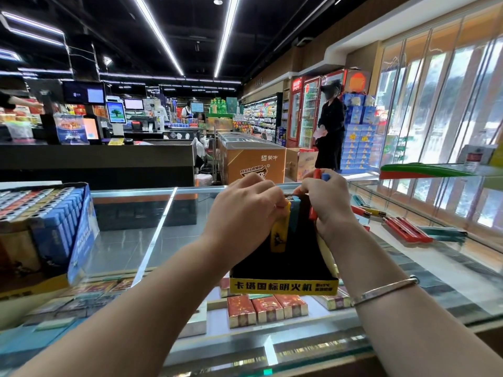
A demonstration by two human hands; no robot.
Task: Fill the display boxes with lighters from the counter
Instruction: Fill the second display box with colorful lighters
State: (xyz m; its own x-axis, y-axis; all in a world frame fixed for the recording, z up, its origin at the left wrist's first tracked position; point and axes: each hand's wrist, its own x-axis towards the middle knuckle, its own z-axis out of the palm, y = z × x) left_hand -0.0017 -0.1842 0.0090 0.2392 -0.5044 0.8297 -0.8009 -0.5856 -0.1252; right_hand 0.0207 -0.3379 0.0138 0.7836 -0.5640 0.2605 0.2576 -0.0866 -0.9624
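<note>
Forearms reach in from the bottom edge, the right one wearing a thin silver bangle (386, 291), and both meet over a small black display box (283, 270) with a yellow printed front lip, standing on the glass bench (130, 240). Left hand (242, 213) pinches the top of a yellow lighter (279, 234) between curled fingers, standing it upright in the box beside a teal lighter (294, 213). Right hand (328, 202) has its grip closed round a small bundle, a red lighter (317, 174) and a blue lighter (325, 176) poking out above the knuckles; how many more it holds I cannot tell. The box looks mostly unfilled, so the job seems early.

Loose lighters (402, 227) lie flat on the bench to the right of the box, red, teal and yellow, well apart from a second, larger display box (40, 210) on the left that is already packed with rows.

These lighters should be light, rigid, smooth plastic bars with metal heads, a bit slippery, so taking them near the top or across the narrow sides seems surest. The cardboard box is thin and likely to slide on glass. Beneath the pane sit red and gold cartons (266, 308)
</note>
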